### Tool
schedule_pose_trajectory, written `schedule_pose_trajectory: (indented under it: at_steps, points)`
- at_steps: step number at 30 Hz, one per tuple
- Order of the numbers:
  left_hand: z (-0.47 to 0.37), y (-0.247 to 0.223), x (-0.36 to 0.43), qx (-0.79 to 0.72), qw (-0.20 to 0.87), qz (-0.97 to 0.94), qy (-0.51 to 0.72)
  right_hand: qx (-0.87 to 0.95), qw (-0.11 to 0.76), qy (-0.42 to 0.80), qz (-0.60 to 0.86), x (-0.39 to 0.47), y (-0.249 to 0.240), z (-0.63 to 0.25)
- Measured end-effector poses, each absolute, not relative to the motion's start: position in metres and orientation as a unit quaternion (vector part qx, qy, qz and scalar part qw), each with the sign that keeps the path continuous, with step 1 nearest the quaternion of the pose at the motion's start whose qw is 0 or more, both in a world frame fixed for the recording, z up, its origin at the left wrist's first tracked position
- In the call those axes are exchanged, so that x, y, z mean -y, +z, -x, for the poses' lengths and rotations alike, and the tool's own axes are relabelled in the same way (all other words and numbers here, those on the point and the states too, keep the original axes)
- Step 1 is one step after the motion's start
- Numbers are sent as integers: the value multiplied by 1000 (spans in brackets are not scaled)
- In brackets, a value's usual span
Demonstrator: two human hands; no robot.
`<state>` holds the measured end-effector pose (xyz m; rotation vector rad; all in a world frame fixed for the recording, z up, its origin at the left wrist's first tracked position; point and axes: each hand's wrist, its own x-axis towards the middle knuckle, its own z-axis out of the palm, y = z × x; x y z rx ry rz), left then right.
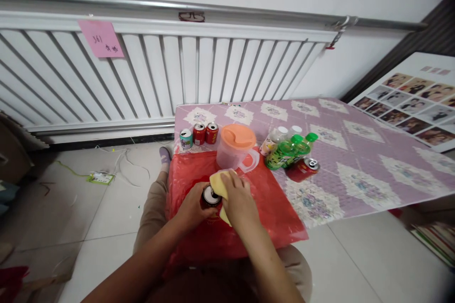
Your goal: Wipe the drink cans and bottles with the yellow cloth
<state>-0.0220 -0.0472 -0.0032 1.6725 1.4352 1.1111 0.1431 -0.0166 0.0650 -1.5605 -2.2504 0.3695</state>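
My left hand (192,208) grips a dark red drink can (210,196) standing upright on a red plastic sheet (270,208). My right hand (239,197) presses a yellow cloth (217,183) against the can's top and side. Just beyond them stands a clear pitcher (234,149) with an orange lid.
Three cans (199,134) stand in a row at the table's far left corner. Green bottles (287,150), pale bottles (273,139) and a tipped red can (304,168) lie to the right on the purple patterned tablecloth (355,151). A white radiator (159,75) lines the wall behind.
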Motion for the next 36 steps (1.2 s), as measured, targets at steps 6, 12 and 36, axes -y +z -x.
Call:
schedule_pose_trajectory:
  at_steps: [6,12,36]
  points:
    - [22,-2,47,-547,339,-635,428,852,74,107,508,21,78,-137]
    - [21,-2,47,-545,337,-641,423,873,41,99,476,23,83,-145]
    - [24,-12,48,-550,321,-638,433,833,100,166,518,86,66,-139]
